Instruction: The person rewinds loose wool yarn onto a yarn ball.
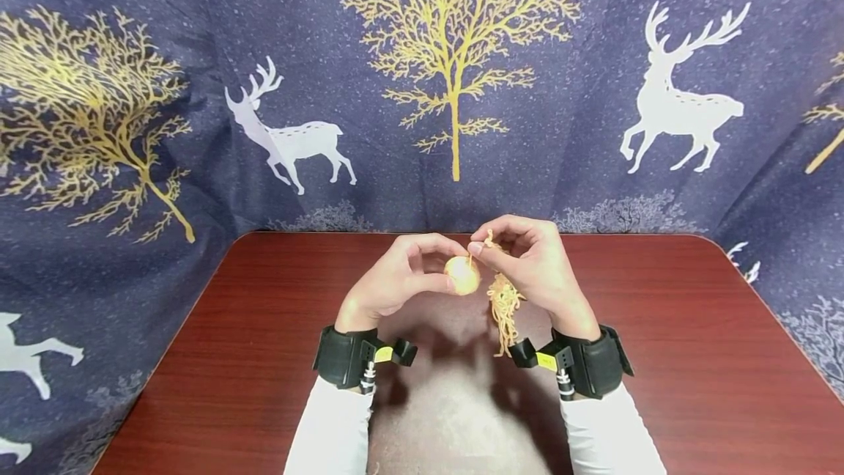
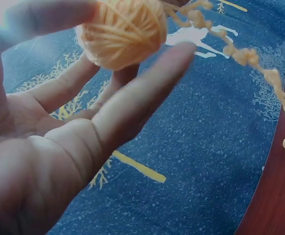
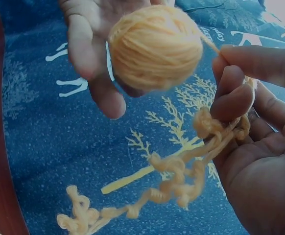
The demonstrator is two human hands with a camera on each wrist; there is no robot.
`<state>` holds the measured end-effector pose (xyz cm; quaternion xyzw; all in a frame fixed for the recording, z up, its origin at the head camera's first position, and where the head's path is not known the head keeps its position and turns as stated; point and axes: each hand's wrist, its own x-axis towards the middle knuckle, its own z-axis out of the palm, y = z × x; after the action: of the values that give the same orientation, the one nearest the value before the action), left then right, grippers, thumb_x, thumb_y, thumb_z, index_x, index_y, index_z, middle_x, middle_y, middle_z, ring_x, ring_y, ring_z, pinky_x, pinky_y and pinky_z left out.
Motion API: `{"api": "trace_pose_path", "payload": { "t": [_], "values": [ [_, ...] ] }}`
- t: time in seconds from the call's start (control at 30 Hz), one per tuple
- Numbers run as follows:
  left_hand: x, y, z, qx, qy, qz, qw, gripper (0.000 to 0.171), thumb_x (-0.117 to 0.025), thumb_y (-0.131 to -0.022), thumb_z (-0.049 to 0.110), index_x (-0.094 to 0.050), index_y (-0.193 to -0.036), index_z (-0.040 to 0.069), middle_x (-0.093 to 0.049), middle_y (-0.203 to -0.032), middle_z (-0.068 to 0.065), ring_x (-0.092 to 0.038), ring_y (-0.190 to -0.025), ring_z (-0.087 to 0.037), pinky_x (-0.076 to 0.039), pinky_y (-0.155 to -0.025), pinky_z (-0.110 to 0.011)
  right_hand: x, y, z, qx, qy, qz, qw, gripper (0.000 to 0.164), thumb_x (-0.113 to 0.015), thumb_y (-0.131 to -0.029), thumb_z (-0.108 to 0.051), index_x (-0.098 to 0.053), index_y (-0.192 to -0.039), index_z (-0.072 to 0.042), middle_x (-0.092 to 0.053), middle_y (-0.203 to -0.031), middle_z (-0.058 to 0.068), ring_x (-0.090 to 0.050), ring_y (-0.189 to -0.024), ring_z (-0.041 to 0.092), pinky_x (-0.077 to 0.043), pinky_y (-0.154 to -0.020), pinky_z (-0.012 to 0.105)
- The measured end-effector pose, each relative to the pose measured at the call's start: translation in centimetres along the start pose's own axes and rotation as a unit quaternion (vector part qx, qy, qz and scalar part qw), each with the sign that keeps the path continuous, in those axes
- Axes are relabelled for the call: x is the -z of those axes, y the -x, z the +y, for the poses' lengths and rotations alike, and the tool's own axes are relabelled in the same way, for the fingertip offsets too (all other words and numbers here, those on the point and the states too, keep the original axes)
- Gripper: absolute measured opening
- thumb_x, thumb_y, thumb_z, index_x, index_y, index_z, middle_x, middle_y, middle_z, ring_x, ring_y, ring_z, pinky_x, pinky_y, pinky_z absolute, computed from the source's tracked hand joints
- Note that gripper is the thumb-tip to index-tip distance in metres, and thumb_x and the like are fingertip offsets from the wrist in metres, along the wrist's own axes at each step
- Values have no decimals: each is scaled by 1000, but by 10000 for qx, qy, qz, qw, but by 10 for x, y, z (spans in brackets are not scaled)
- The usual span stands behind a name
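Over the table, my left hand (image 1: pixel 402 277) holds a small ball of yellow-orange yarn (image 1: pixel 462 275) between thumb and fingers. Close beside it on the right, my right hand (image 1: pixel 535 261) pinches the strand that runs off the ball. That strand (image 3: pixel 210 43) stretches taut between the ball and the fingertips in the right wrist view. From the right hand hangs a knotted, kinked length of the same yarn (image 1: pixel 505 305), dangling in a loose bunch. In the left wrist view the ball (image 2: pixel 125 34) shows its wound layers, with the curly length (image 2: pixel 245 56) trailing off to the right.
A reddish-brown table (image 1: pixel 264 328) lies beneath both hands, with a pale glare patch (image 1: pixel 455 416) near its front. Behind it hangs a dark blue cloth (image 1: pixel 422 196) printed with white deer and golden trees. Black camera straps (image 1: pixel 590 361) circle both wrists.
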<state>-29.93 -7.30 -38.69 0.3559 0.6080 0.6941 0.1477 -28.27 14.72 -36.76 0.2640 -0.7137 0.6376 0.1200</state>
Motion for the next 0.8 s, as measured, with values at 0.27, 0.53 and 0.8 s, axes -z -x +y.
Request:
{"api": "trace_pose_path", "payload": {
  "t": [0.27,0.53,0.8],
  "values": [
    [-1,0,0,151,-73,119,9998,34,-72,-86,-4,-64,-118,-11,-71,-110,-12,-69,-100,-23,-59,-91,-42,2,0,1,49,0,74,10000,9,-74,-86,9,-73,-93,3,-71,-81,6,-60,-62,11,-48,-51,20],
    [-1,2,5,-646,-186,-79,9977,36,-75,-85,-3,-63,-117,-14,-72,-110,-16,-69,-103,-26,-58,-90,-39,1,-1,3,80,-89,86,9999,9,-74,-86,9,-72,-93,5,-71,-80,6,-59,-61,10,-47,-49,19],
    [-6,-1,4,-1217,722,336,9894,32,-70,-84,-8,-70,-115,-3,-73,-109,-9,-69,-103,-22,-60,-87,-35,-2,-4,12,16,-75,73,9999,4,-71,-89,7,-71,-93,7,-69,-76,3,-55,-56,9,-47,-48,19]
  ]
}}
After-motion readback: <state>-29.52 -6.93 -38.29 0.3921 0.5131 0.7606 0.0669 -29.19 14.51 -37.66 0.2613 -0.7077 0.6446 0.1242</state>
